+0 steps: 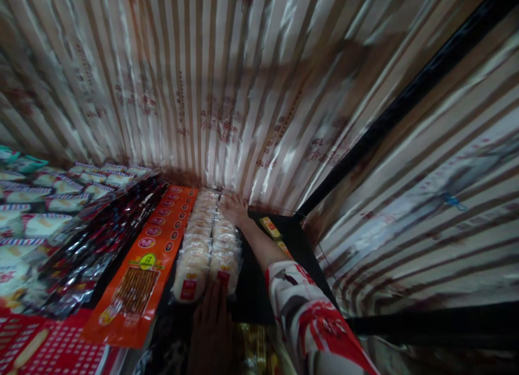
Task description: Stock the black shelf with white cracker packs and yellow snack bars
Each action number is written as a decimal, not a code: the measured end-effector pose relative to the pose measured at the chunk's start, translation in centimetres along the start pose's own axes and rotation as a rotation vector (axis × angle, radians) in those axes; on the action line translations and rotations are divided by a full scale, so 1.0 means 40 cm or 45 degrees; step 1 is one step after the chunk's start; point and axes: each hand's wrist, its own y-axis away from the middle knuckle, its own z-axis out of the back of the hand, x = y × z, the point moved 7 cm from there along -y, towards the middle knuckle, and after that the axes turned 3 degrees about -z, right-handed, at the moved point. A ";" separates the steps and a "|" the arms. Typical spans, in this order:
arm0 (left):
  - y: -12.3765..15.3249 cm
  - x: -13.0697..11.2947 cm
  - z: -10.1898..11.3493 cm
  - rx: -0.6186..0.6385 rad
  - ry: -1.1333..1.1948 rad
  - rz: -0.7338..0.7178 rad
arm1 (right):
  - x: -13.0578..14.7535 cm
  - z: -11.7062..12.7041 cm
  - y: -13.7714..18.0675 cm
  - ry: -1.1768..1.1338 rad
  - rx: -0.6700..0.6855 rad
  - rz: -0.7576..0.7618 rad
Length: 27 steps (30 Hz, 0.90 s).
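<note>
Two rows of clear packs of pale round cakes (205,240) run away from me on a dark shelf. My right hand (234,207) reaches to the far end of the right row, its fingers spread flat on the last packs. The arm wears a red and white patterned sleeve (312,315). At the near end my left hand (211,323) lies flat, fingers stretched out, fingertips against the front packs with red labels (188,288). Neither hand grips anything.
Left of the cakes lie long orange snack packs (141,267), dark glossy packs (101,240) and white-and-blue packs (44,202). Small yellow boxes (271,227) sit right of my arm. Striped shiny fabric (227,83) walls the back and right, crossed by a black bar (405,99).
</note>
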 end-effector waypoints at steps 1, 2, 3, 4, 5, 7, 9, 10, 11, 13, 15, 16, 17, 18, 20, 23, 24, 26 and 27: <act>-0.001 0.001 -0.001 0.002 -0.002 0.010 | -0.005 -0.009 -0.013 0.004 0.043 -0.020; -0.001 0.003 -0.002 0.008 -0.005 0.024 | -0.010 -0.017 -0.022 0.011 0.078 -0.033; -0.002 0.005 -0.004 0.019 -0.006 0.038 | -0.014 -0.024 -0.027 0.020 0.100 -0.036; -0.002 0.007 -0.006 0.032 -0.007 0.047 | -0.017 -0.027 -0.029 0.029 0.107 -0.029; -0.002 0.007 -0.008 0.043 -0.006 0.046 | -0.019 -0.027 -0.029 0.036 0.103 -0.014; -0.004 0.006 -0.009 0.053 -0.011 0.042 | -0.019 -0.023 -0.021 0.045 0.079 0.023; -0.005 0.006 -0.008 0.053 -0.026 0.054 | -0.018 -0.016 -0.010 0.055 0.068 0.036; -0.005 0.005 -0.007 0.047 -0.031 0.056 | -0.018 -0.012 -0.004 0.060 0.066 0.033; -0.005 0.004 -0.007 0.047 -0.034 0.061 | -0.018 -0.010 0.001 0.064 0.070 0.027; -0.003 0.004 -0.009 0.070 -0.036 0.073 | -0.018 -0.008 0.008 0.058 0.095 0.013; -0.001 0.004 -0.011 0.098 -0.040 0.089 | -0.021 -0.006 0.013 0.021 0.100 -0.002; 0.000 0.005 -0.012 0.105 -0.042 0.098 | -0.023 -0.001 0.015 -0.009 0.076 -0.010; 0.000 0.005 -0.010 0.102 -0.042 0.098 | -0.025 0.006 0.018 -0.043 0.030 -0.011; -0.001 0.005 -0.009 0.102 -0.039 0.093 | -0.026 0.017 0.023 -0.077 -0.036 -0.005; -0.004 0.004 -0.009 0.116 -0.024 0.086 | -0.024 0.045 0.042 -0.145 -0.196 0.041; -0.009 0.008 -0.003 0.101 0.017 0.106 | -0.003 0.090 0.106 -0.254 -0.417 0.203; -0.008 0.010 0.000 0.079 0.031 0.118 | 0.010 0.103 0.140 -0.292 -0.470 0.274; -0.004 0.013 0.002 0.051 0.052 0.128 | 0.039 0.124 0.222 -0.356 -0.542 0.416; 0.000 0.013 0.001 0.042 0.061 0.117 | 0.056 0.130 0.269 -0.377 -0.559 0.479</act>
